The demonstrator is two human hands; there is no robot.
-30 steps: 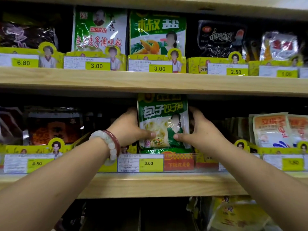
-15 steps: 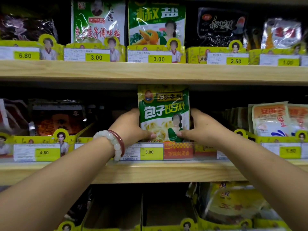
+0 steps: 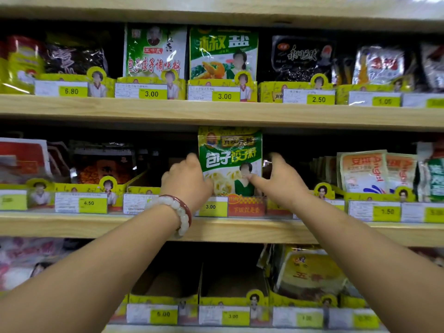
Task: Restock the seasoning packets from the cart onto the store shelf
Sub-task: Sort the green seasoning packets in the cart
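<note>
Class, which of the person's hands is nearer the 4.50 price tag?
Left. The left hand is just right of the 4.50 price tag; the right hand lies further right.

- seasoning packet (image 3: pixel 229 162) between the fingers (image 3: pixel 258 180): green, white lettering, yellow top band
- bracelets (image 3: pixel 180 211) below them: white beads, dark red
- price tags (image 3: pixel 213 207): yellow-green
- shelf (image 3: pixel 216 111): pale wood grain

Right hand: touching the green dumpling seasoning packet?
Touching. The head view shows the right hand with its thumb pressed on the green packet front.
</note>
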